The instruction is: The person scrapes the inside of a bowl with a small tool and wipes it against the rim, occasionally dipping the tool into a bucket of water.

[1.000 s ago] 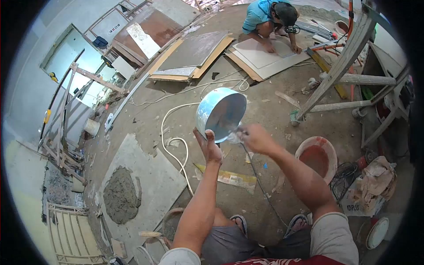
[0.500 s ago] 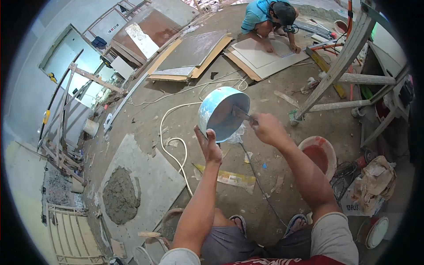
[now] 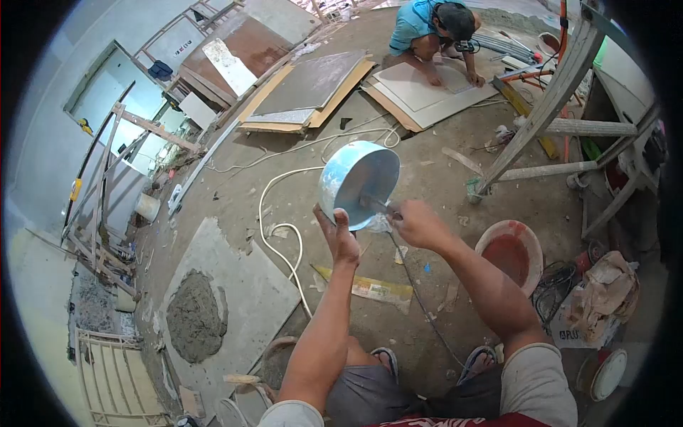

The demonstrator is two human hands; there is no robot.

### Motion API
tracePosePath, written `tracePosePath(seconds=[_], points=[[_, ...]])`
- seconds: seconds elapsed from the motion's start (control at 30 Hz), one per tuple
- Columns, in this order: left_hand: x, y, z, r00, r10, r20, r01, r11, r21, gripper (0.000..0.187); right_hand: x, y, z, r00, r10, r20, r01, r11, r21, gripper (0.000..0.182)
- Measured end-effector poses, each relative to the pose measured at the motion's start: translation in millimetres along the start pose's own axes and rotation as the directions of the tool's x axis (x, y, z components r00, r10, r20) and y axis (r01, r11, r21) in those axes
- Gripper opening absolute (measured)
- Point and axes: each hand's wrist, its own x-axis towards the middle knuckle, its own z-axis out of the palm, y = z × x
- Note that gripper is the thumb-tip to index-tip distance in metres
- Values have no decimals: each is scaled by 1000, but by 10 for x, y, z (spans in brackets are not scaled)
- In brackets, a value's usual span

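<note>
A round blue container [image 3: 338, 181] is tilted on its side, its open mouth facing right. My left hand [image 3: 340, 238] grips its lower left rim, thumb at the edge and fingers behind. My right hand [image 3: 418, 224] is closed around the handle of a small scraper-like tool [image 3: 376, 205], whose end lies against the inside of the container. Its blade is partly hard to make out. Clear plastic [image 3: 380, 223] shows on the floor just below the container.
Another person [image 3: 427, 32] crouches over a white panel [image 3: 416, 89]. Wet mortar [image 3: 197, 315] lies on a board [image 3: 245, 285] at left. A reddish basin [image 3: 510, 257] and wooden trestle [image 3: 541, 107] stand at right. A white hose [image 3: 265, 203] and yellow strip [image 3: 373, 288] cross the floor.
My right hand and the tool have moved left and down inside the container, from its right side toward the lower middle. The container has turned slightly; my left hand stays nearly in place.
</note>
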Motion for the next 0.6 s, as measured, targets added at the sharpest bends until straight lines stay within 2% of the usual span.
tracePosePath(seconds=[0.03, 0.1, 0.13, 0.2, 0.23, 0.3, 0.37, 0.43, 0.5, 0.53, 0.57, 0.6], points=[[9, 21, 0, 1000, 0, 2, 0, 1000, 0, 120, -1, 15, -9, 1000, 1, -2, -1, 1000, 1, 25], [4, 58, -9, 1000, 17, -18, -17, 1000, 19, 119, -16, 74, -47, 986, -42, -163, 57, 994, 89, 24], [2, 59, -23, 1000, 14, -21, -14, 1000, 18, 119, -10, 86, -130, 986, -40, -159, 54, 995, 87, 24], [1, 84, -35, 1000, 30, -8, -29, 995, 91, 118, 17, 88, -333, 959, 50, -280, -64, 997, -41, 23], [-1, 93, -15, 999, 31, -8, -30, 995, 91, 118, 10, 96, -330, 959, 49, -281, -63, 997, -41, 23], [-18, 93, 51, 980, 196, 28, -198, 964, 176, 89, -15, 128, -293, 945, 27, -325, -49, 997, -59, 22], [-22, 88, 58, 981, 192, 24, -193, 966, 170, 90, 131, 442, 35, 951, -16, -309, 9, 1000, -25, 23], [-23, 97, 75, 982, 188, 18, -188, 969, 159, 91, 120, 442, 151, 954, -62, -294, 66, 998, 4, 23], [-28, 101, 82, 983, 179, 41, -183, 972, 145, 90, 88, 342, 256, 1000, 8, 26, -14, 969, 247, 26], [-24, 102, 78, 983, 180, 40, -184, 972, 146, 90, 77, 283, 233, 1000, 7, 27, -13, 969, 247, 26], [-22, 106, 65, 983, 178, 35, -181, 975, 128, 89, 49, 226, 203, 961, 94, 260, -210, 861, 463, 26], [-21, 100, 39, 984, 176, 29, -178, 978, 112, 88, 5, 170, 160, 863, 112, 493, -428, 680, 595, 27]])
